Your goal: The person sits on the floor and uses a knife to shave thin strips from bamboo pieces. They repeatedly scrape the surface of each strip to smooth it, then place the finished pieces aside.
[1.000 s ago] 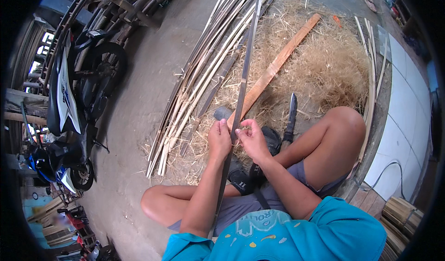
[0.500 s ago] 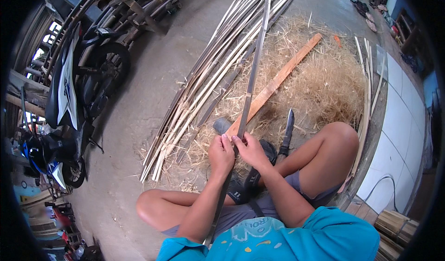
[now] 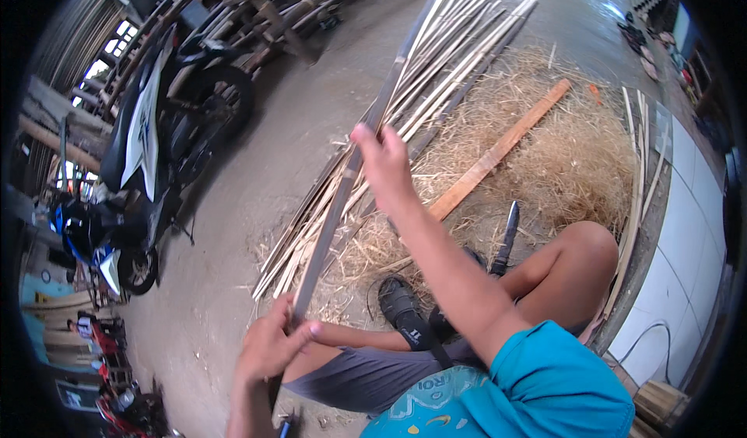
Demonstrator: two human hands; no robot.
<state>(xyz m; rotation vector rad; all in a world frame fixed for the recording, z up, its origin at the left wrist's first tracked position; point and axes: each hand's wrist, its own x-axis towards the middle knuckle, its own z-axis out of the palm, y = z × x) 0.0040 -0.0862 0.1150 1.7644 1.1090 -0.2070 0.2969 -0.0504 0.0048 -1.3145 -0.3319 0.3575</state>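
A long, dark-skinned bamboo strip (image 3: 327, 240) slants across in front of me, from beside my lap up to the far edge of the picture. Near its lower part my left hand (image 3: 272, 341) is closed around it, thumb on the right side. Farther up, my right hand (image 3: 385, 162) grips the same strip between thumb and fingers. Right of the strip, a flat orange-brown wooden board (image 3: 502, 154) lies over pale shavings (image 3: 568, 162). A dark knife (image 3: 507, 237), blade pointing away, rests by my right leg.
Beyond the held strip lies a bundle of bamboo strips (image 3: 467, 68). A motorcycle (image 3: 144, 142) stands at left, with bamboo poles (image 3: 272, 18) behind it. On the right, several thin strips (image 3: 638, 150) lie along a white tiled ledge (image 3: 685, 204). My sandalled foot (image 3: 398, 302) is nearby.
My hands, close together before, have spread along the strip: the left came down and left, the right went up and away. The strip shifted left, off the board. The view also turned somewhat.
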